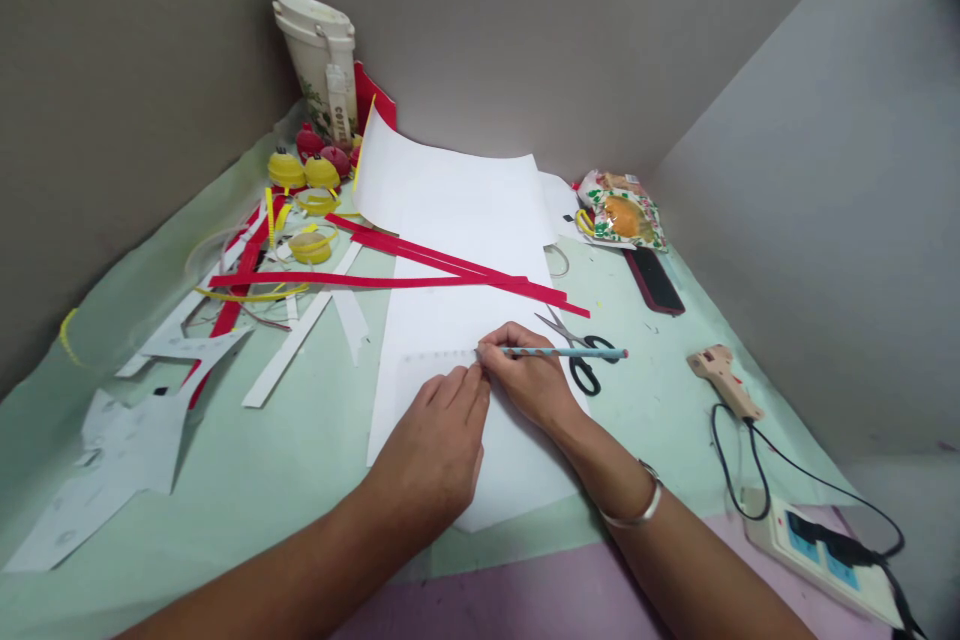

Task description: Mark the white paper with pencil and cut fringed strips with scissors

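On the white paper, my left hand presses down with its fingers bent and together. Under its fingertips lies what looks like a clear ruler, see-through with a faint row of marks. My right hand pinches a light-blue patterned pencil, its tip down beside the left fingertips. The pencil lies almost level, its back end pointing right. Black-handled scissors rest partly open just behind and right of my right hand. Red strips cross the paper farther back.
Paper scraps, a white strip and yellow and red round pieces crowd the left. A tall cream container stands behind. On the right are a phone, packets, a glue gun and a power strip with cords.
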The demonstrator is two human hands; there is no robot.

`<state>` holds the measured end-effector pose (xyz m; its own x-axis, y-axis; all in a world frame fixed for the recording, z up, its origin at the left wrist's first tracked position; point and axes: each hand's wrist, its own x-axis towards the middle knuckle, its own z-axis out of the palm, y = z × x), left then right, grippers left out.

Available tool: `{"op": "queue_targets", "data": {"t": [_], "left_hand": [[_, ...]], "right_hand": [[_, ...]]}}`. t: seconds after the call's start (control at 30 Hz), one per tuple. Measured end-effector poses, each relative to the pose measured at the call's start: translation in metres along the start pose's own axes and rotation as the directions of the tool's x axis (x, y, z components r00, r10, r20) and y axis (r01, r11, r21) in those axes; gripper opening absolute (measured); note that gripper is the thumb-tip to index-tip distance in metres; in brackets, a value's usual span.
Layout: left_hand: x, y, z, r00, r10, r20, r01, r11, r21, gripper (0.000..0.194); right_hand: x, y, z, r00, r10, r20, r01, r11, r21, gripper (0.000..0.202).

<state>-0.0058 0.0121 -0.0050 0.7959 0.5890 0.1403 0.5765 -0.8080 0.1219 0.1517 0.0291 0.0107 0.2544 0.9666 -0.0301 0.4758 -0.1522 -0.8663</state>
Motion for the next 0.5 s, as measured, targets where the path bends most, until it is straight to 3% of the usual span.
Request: {"op": "queue_targets", "data": {"t": [0.5], "left_hand": [[0.0015,0.0006,-0.0027,1.0,0.002,-0.001,-0.002,1.0,0.003,0.051]], "right_hand": [[-0.0003,0.002,0.0002,1.0,0.014,0.015,-0.014,1.0,-0.002,0.009]]}}
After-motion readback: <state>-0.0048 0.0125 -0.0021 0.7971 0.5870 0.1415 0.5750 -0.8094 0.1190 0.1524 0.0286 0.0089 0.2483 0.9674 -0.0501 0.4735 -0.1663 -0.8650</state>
